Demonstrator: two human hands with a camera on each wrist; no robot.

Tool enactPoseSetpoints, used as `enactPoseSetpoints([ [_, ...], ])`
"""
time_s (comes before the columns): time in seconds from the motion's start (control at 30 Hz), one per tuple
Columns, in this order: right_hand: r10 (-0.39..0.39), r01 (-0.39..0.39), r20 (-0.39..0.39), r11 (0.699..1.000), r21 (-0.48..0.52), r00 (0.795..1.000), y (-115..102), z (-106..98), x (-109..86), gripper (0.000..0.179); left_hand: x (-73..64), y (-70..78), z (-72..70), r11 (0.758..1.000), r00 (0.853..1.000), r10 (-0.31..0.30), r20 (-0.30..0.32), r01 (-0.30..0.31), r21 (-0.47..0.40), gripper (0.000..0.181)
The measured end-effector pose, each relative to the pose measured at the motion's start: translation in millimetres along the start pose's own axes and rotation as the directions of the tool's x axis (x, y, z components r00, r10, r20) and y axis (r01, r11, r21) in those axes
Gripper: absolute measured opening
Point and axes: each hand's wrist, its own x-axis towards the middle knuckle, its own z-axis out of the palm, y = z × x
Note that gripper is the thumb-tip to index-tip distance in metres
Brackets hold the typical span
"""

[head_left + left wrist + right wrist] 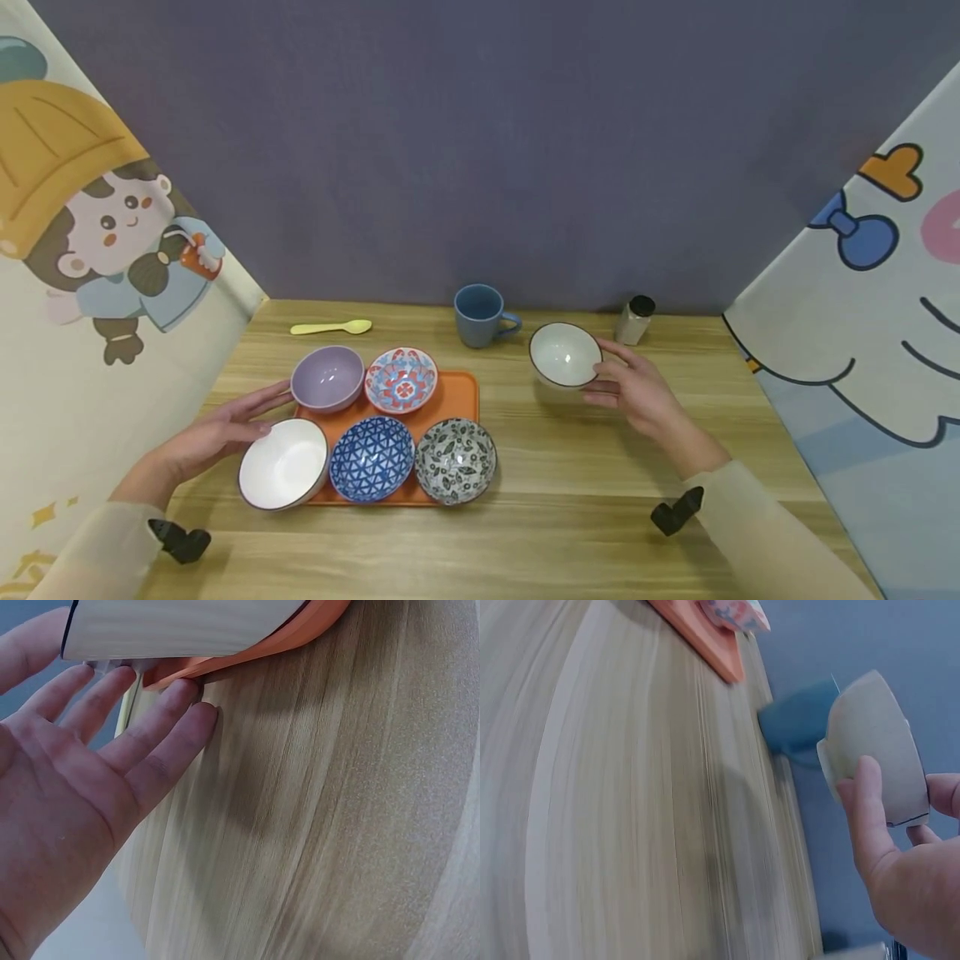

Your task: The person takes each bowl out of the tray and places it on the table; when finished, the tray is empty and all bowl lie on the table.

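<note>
My right hand [637,387] holds a white bowl [564,357] with a dark rim at its right side. In the right wrist view the bowl [877,746] is clear of the table, fingers under its side and thumb by the rim. My left hand [213,437] is at the left end of an orange tray [459,396], fingers extended. Its thumb is at the rim of another white bowl [283,463], its fingertips close to a purple bowl [327,379]. A red-and-blue patterned bowl [401,380], a blue triangle-patterned bowl [372,459] and a black-and-white leaf-patterned bowl [456,461] also sit on the tray.
A blue mug [477,316] stands at the back middle, left of the raised bowl. Behind the right hand is a shaker with a black lid [635,320]. A yellow spoon [331,327] lies at the back left. A dark wall [495,150] closes the table's back.
</note>
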Motion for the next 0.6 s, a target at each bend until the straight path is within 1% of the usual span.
enactPoseSetpoints([
  [0.1,0.002,-0.002,-0.018,1.000,0.003,1.000,-2.8,-17.7,-10.1,0.069,0.8,-2.5,-0.4,1.000,1.000,0.009,0.001,-0.009,-0.018,0.072],
  [0.23,0.012,-0.012,-0.043,1.000,0.011,0.999,-6.3,-43.5,-23.4,0.073,2.0,-3.8,-0.1,1.000,1.000,0.013,-0.015,-0.013,-0.006,0.070],
  [0.37,0.021,-0.019,-0.077,1.000,0.024,0.997,-8.3,-69.0,-36.5,0.076,3.0,-3.2,-0.2,1.000,1.000,0.018,-0.012,-0.018,-0.002,0.071],
  [0.6,0.017,-0.008,-0.127,0.998,0.068,0.992,-3.4,-117.3,-55.4,0.078,3.3,-4.4,-4.1,0.999,0.999,-0.026,-0.019,0.026,-0.026,0.074],
])
